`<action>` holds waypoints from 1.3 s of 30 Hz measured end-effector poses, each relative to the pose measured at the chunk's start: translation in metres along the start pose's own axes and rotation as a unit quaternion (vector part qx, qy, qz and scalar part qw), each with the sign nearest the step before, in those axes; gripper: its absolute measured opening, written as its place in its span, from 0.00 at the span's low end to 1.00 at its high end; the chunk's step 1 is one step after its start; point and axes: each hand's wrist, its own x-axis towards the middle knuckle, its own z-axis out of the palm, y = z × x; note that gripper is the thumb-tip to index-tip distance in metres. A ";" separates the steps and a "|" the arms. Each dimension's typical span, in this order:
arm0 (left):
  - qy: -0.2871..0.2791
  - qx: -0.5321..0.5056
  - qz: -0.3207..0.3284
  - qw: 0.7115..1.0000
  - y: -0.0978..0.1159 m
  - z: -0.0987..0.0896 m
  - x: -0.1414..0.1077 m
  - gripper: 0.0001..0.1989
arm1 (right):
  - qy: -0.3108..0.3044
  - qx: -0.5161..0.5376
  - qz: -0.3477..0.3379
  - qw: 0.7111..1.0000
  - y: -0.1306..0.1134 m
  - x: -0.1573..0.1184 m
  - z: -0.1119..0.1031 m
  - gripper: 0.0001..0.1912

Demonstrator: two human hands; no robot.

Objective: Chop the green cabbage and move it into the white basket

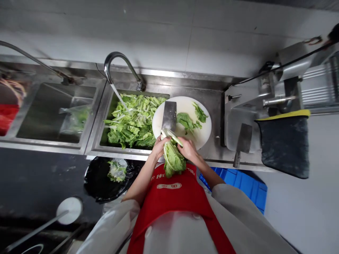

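A head of leafy greens (173,158) with pale stalks is held in front of the red apron. My left hand (159,146) is closed round its stalk end. On the other side my right hand (187,148) grips a stalk of the same greens. Just beyond my hands lies a round white cutting board (182,103). A cleaver (169,115) rests flat on it, its handle hidden by the greens and my left hand. Loose green leaves (185,120) lie on the board's right part.
Left of the board, cut greens (135,121) fill a sink under a running faucet (116,56). Another sink (53,116) holds a plastic bag of greens. A black-lined bin (97,180) stands below. At right are a second cleaver (244,137), a dark cloth (286,148) and a blue crate (238,185).
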 end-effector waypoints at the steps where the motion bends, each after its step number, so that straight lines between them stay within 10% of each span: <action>1: -0.002 -0.004 -0.014 1.000 -0.005 0.004 0.004 0.26 | -0.005 0.007 -0.039 0.999 -0.004 -0.011 -0.002 0.19; 7: -0.058 -0.065 -0.070 0.994 -0.019 0.010 0.008 0.30 | -0.107 0.060 -0.192 0.974 -0.016 -0.024 -0.020 0.10; 13: -0.006 -0.137 -0.010 0.991 -0.013 -0.022 -0.020 0.30 | 0.153 0.038 0.028 0.987 0.069 0.112 -0.087 0.23; 17: 0.053 -0.136 0.018 0.989 -0.007 -0.047 -0.045 0.30 | 0.080 -0.042 0.055 0.994 0.095 0.173 -0.087 0.33; 24: 0.146 -0.119 0.094 0.978 -0.004 -0.085 -0.081 0.28 | 0.023 -0.148 -0.009 0.989 0.067 0.079 0.011 0.34; 30: 0.213 -0.158 0.211 0.941 0.008 -0.160 -0.125 0.26 | 0.080 -0.023 0.072 0.994 0.076 0.028 0.019 0.28; 34: 0.288 -0.184 0.271 0.900 0.010 -0.231 -0.189 0.27 | 0.110 0.069 0.013 0.991 0.008 0.002 0.054 0.29; 39: 0.371 -0.212 0.315 0.848 -0.009 -0.321 -0.282 0.27 | -0.071 0.127 -0.192 0.971 -0.197 -0.036 0.191 0.25</action>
